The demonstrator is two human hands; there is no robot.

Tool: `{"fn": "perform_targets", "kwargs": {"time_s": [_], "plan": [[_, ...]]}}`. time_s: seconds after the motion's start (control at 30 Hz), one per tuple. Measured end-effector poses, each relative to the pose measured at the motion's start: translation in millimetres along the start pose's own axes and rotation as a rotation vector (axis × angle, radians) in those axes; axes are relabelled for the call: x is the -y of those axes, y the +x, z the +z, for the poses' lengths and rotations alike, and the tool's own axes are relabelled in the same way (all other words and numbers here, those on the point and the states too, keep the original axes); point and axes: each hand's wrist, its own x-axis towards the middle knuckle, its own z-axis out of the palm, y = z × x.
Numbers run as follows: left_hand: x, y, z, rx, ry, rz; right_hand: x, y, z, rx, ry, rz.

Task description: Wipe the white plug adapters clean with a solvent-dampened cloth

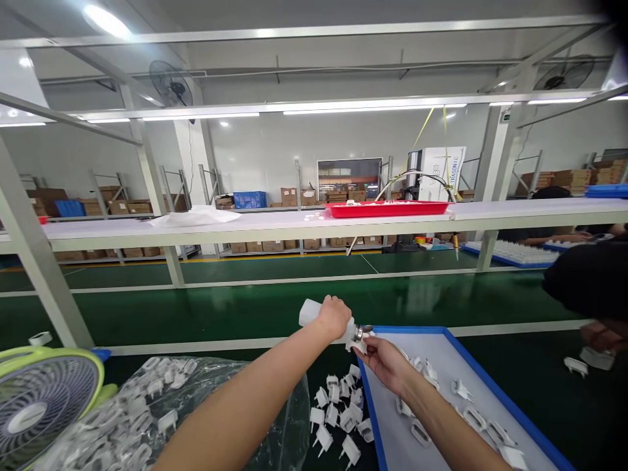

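Observation:
My left hand (335, 316) is wrapped round a white plastic bottle (309, 313), tilted with its metal-collared end (360, 333) pointing right. Close against that end, my right hand (385, 361) pinches a small white plastic plug part (354, 341); the fingers hide some of it. Below the hands lies a loose pile of white plug housings (343, 409) with pins. To their right is a blue-rimmed white tray (405, 330) with more white housings (475, 418) in it, partly covered by my right forearm.
A clear plastic bag (235, 399) and heaped white parts (118, 418) lie at left, beside a green fan (29, 405). A shelf (275, 226) crosses ahead, holding a red tray (387, 209). At far right, another person's hand (596, 337) is near white parts.

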Motion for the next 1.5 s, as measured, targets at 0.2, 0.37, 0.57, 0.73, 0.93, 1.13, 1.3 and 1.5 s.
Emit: {"fn": "perform_targets", "kwargs": {"time_s": [0.2,0.37,0.57,0.73,0.93,1.13,1.3,1.5], "plan": [[-3,6,4.3,0.014,0.016,-0.007,3,-5,3,-0.035,0.007,0.059],[-4,7,8.5,0.022,-0.006,0.002,0,0,-3,-0.031,0.015,0.058],[-2,6,14.1,0.035,-0.085,-0.014,-2,6,-8,-0.024,-0.009,0.049],[3,8,24.3,0.079,-0.189,-0.032,-2,10,-11,-0.018,-0.045,0.01],[11,10,47.6,0.097,-0.43,-0.094,3,4,-10,0.005,-0.085,0.007],[17,-3,77.8,-0.008,-0.774,-0.175,8,-15,-11,0.021,-0.113,0.036],[13,-8,100.1,-0.066,-1.014,-0.208,8,-40,-19,0.003,-0.108,0.058],[12,-9,113.4,-0.077,-1.158,-0.284,3,-73,-19,-0.06,-0.056,0.116]]}}
